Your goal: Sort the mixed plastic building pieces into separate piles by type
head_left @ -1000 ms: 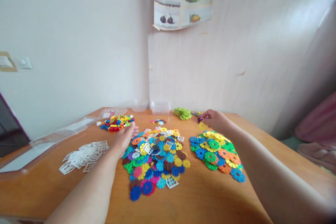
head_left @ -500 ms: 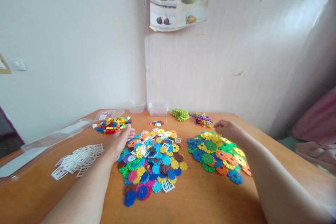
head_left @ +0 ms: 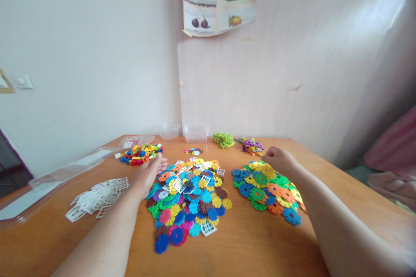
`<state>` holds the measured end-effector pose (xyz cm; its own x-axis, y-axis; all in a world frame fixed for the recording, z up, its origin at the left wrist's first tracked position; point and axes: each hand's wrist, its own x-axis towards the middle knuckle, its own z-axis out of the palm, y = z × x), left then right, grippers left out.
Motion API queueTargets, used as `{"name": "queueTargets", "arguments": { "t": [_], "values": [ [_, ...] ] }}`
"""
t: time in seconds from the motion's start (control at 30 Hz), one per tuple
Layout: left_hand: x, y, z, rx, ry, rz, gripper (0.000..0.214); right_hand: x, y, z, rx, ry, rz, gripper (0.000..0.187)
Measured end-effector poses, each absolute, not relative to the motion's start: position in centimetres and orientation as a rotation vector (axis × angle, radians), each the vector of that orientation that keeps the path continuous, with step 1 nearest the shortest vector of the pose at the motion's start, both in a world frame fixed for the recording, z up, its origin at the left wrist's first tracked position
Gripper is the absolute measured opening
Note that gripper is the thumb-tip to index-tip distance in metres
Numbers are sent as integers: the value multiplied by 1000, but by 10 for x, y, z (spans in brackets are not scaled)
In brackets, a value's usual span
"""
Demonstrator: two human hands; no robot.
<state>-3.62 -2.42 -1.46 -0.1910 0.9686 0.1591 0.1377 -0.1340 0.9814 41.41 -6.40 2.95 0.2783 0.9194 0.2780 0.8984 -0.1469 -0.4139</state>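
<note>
My left hand (head_left: 153, 172) lies along the left edge of a mixed pile of small coloured notched discs (head_left: 193, 197), fingers stretched out and holding nothing. White plastic window-shaped lattice pieces (head_left: 208, 228) are scattered over that pile. My right hand (head_left: 278, 160) is over the far side of a second pile, made of larger flower-shaped discs (head_left: 260, 193) in blue, green, yellow and orange. Its fingers are curled together close to a yellow disc (head_left: 268, 170). Whatever they may hold is hidden.
White lattice pieces (head_left: 97, 198) form a heap left of my forearm. Small building bricks (head_left: 139, 154), a few little discs (head_left: 194, 152), green pieces (head_left: 222, 140) and purple-yellow pieces (head_left: 252, 146) lie farther back. Clear plastic tubs (head_left: 196, 134) stand by the wall; clear lids (head_left: 69, 169) lie left.
My right hand has shifted slightly left over the disc pile, its fingers still curled. My left hand stays in place beside the mixed pile.
</note>
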Motion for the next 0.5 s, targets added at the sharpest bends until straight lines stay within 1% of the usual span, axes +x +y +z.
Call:
{"name": "queueTargets", "arguments": {
  "t": [0.17, 0.37, 0.5],
  "values": [
    [-36, -26, -13, 1323, 1378, 1413, 64, 379, -71, 33, -1938, -1723, -48, 25],
    [-35, -25, -13, 1318, 1373, 1414, 65, 328, -90, 31, -1706, -2028, 18, 21],
    [-34, -25, -13, 1302, 1359, 1412, 64, 301, -98, 23, -1517, -2271, 2, 27]
  ]
}}
